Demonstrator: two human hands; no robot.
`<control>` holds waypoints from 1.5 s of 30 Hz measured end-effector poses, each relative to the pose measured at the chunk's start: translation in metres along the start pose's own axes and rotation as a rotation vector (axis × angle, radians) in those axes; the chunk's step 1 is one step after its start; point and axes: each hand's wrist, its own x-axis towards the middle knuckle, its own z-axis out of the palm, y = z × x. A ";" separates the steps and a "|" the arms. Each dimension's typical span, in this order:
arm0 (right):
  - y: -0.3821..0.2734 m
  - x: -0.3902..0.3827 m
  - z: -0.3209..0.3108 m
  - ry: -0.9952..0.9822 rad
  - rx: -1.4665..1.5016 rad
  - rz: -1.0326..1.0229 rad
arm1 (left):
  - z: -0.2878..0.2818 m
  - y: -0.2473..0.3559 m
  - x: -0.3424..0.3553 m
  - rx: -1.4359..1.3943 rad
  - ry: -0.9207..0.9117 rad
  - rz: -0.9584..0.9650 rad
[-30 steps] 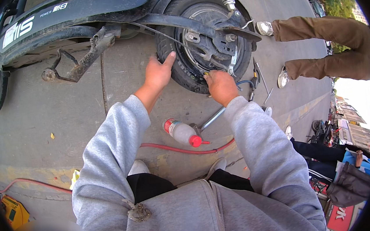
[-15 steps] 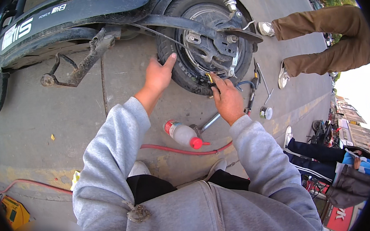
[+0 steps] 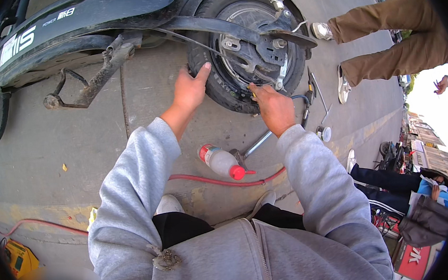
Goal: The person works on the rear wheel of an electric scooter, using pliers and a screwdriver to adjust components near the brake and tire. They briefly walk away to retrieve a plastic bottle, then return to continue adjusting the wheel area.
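The rear wheel of a dark scooter has a dusty black tyre (image 3: 218, 90) around a metal hub (image 3: 247, 36). My left hand (image 3: 188, 89) is closed on the tyre's near left edge, thumb on the sidewall and fingers mostly hidden behind the tread. At the lower rim my right hand (image 3: 276, 107) pinches a small yellow piece (image 3: 253, 90), mostly covered by the fingers. What kind of piece it is, I cannot tell. A drum brake arm and spring (image 3: 281, 76) sit just above that hand.
Below the wheel lie a plastic bottle (image 3: 218, 161) with a red cap, a metal-handled tool (image 3: 258, 145), an air hose (image 3: 222, 179) and a small round tin (image 3: 324, 133). A person in brown trousers (image 3: 387, 61) stands at right. The scooter's kickstand (image 3: 91, 87) juts out at left.
My right hand has turned and shifted slightly at the rim, its fingers now covering more of the yellow piece. My left hand stays on the tyre. A bystander's hand has appeared at far right.
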 end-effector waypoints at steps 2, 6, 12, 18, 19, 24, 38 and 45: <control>0.001 0.000 0.001 -0.015 0.007 0.024 | 0.000 0.000 0.001 -0.009 -0.012 0.020; 0.003 0.001 0.002 -0.054 -0.044 -0.017 | 0.000 -0.001 0.001 -0.035 -0.019 0.014; 0.008 0.006 -0.002 -0.029 -0.086 -0.107 | 0.000 0.000 0.000 -0.005 -0.011 -0.015; 0.007 0.009 -0.008 -0.040 -0.103 -0.122 | -0.001 0.000 0.001 0.019 -0.011 -0.017; 0.007 0.009 -0.008 -0.043 -0.105 -0.131 | -0.002 0.000 0.001 0.031 -0.010 -0.033; 0.009 0.010 -0.008 -0.051 -0.083 -0.158 | -0.002 0.001 0.000 0.037 -0.013 -0.044; -0.006 -0.011 -0.010 0.017 0.234 0.297 | -0.002 -0.007 0.005 0.046 -0.002 0.016; -0.013 -0.016 -0.004 0.046 0.338 0.393 | -0.002 -0.004 0.002 0.004 -0.018 0.002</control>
